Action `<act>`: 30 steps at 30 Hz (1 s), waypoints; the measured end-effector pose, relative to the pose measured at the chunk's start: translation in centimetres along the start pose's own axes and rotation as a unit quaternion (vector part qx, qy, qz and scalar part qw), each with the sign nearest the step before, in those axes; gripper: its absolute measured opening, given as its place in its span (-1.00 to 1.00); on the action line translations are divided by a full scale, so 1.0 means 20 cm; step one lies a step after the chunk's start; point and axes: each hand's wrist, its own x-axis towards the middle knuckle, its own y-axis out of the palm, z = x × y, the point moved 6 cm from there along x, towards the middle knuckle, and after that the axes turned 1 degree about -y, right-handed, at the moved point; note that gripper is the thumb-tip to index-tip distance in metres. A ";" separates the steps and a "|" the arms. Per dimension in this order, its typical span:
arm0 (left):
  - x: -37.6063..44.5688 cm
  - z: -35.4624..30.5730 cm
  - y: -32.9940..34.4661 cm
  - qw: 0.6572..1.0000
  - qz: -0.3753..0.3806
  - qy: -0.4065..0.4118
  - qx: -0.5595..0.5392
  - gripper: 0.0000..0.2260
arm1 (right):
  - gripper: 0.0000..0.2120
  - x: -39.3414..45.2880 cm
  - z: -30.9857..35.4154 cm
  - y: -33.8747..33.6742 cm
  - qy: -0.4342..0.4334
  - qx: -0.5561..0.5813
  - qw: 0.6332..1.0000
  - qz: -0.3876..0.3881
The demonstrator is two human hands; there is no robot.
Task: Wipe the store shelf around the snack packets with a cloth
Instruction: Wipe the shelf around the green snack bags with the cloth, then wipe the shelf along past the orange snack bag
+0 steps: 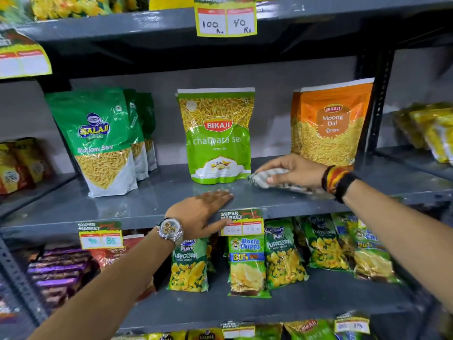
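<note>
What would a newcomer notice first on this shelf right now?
Probably the bright green Bikaji chatpata sev packet standing upright mid-shelf, between the Balaji Ratlami Sev packet at left and the orange Bikaji Moong Dal packet at right. Next, the right hand pressing a crumpled cloth beside it, while the left hand rests flat on the grey shelf edge.
</note>
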 end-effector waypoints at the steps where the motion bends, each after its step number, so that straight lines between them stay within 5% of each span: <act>1: 0.00 0.00 0.00 1.000 -0.004 0.001 0.000 -0.37 | -0.70 0.04 -0.01 -0.04 0.001 -0.011 0.999 -0.038; 16: 0.00 0.03 -0.01 0.998 -0.005 -0.061 0.014 -0.27 | -0.70 0.39 -0.06 0.25 -0.013 -0.096 0.995 -0.010; 21: -0.04 0.08 -0.03 0.997 0.005 -0.083 0.001 -0.22 | -0.71 0.29 0.04 0.17 -0.005 -0.101 0.991 0.085; 25: -0.08 0.12 -0.03 0.995 0.011 -0.099 0.014 -0.17 | -0.70 0.34 0.05 0.11 0.012 -0.067 0.997 -0.030; 30: -0.07 0.13 -0.01 0.995 0.015 -0.100 0.014 -0.18 | -0.68 0.42 0.01 0.32 -0.007 -0.067 0.997 -0.022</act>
